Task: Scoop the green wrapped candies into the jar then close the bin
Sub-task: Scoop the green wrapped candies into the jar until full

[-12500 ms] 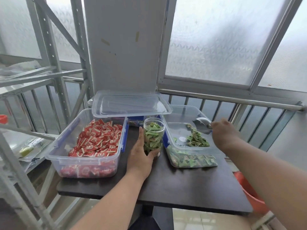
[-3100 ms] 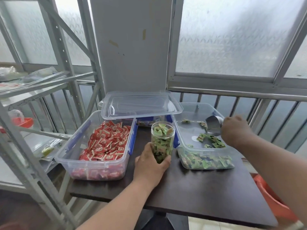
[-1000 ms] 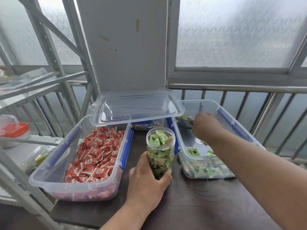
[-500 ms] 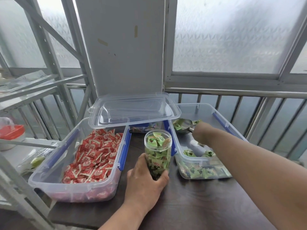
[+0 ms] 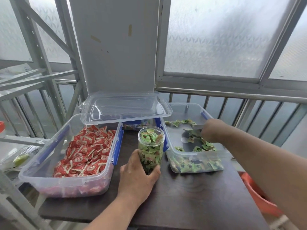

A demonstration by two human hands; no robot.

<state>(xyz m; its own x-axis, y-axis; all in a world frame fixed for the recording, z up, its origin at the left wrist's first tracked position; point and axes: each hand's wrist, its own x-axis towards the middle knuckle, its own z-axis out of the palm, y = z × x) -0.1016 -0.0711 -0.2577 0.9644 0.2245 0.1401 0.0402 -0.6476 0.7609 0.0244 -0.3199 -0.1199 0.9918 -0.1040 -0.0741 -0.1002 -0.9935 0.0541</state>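
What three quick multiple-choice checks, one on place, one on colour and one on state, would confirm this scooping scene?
1. Where does the jar stand?
A. inside the red-candy bin
B. on the table between the two bins
C. on the shelf

2. What colour are the candies in the bin nearest the left hand?
A. red
B. yellow
C. blue

3. How is the bin of green candies?
A. lidded and latched
B. tipped on its side
C. open, with the right hand inside

Key: 1 B, it stands on the dark table, gripped low by the left hand. 2 A, the left bin holds red wrappers. 3 C, the clear lid lies off to the back.
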